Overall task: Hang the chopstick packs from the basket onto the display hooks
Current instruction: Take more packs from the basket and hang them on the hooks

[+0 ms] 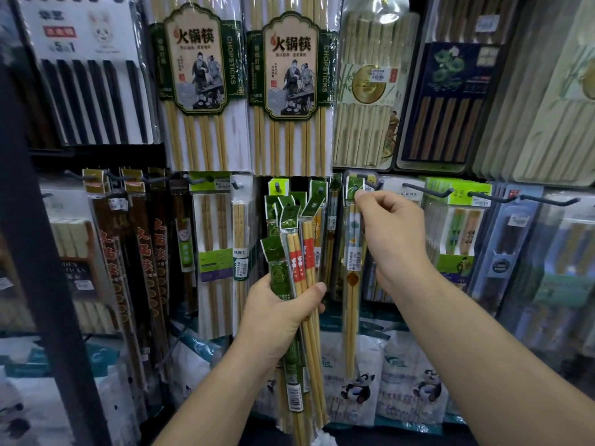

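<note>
Left hand (277, 313) low centre in front of the display rack (96, 152), gripping a bundle of chopstick packs (299, 252) around its middle. Thumb (317, 289) pressed across the front, other fingers wrapped behind, mostly hidden. Bundle upright, slightly fanned at the top, green header cards up, lower ends reaching toward the bottom edge of the rack. Packs show pale bamboo sticks, some with red bands, one in a dark green sleeve. Right hand (394, 230) raised right of centre at the middle hook row. Thumb and forefinger pinch the right edge of the green header card (354, 188) of a single chopstick pack (351, 304), remaining fingers curled in toward the palm. That pack hangs straight down just beside the bundle, not touching it. Its header sits at a dark display hook (373, 183); cannot tell whether the hook passes through the punched hole. More hooks (428, 189) run toward the right edge of the rack, carrying hung packs. Upper rows: two large hot-pot chopstick packs (199, 85) top centre, black chopsticks pack (90, 91) top left corner, darker boxed sets top right. Panda-print bags (354, 381) along the bottom row. Dark upright post (42, 252) at the left edge.
</note>
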Tool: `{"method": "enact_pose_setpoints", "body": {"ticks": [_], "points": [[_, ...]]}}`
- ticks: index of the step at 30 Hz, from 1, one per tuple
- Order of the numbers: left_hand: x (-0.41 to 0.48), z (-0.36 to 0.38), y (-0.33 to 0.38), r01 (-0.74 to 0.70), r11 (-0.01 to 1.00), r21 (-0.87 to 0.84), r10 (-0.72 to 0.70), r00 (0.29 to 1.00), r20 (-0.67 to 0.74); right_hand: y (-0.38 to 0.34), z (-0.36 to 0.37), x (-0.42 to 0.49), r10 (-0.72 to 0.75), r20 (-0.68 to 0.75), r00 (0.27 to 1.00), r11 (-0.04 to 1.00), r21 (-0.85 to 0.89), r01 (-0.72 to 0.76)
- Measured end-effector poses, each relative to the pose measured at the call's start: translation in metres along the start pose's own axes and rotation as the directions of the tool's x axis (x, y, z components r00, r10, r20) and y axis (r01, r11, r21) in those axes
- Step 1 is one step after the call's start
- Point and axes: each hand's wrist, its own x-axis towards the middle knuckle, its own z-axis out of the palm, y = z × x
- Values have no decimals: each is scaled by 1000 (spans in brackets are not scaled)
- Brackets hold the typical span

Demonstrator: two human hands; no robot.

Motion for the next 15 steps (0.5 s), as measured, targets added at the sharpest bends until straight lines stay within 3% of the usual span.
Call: {"method": "enact_pose_setpoints", "body": {"ticks": [12,15], "points": [[-2,-1,3,25,997,75,-27,999,27,8,-4,-11,-112,-77,991,983,-155,99],[-3,0,4,9,998,64,-14,997,74,3,-4,-29,-189,40,981,979,-69,191]]}}
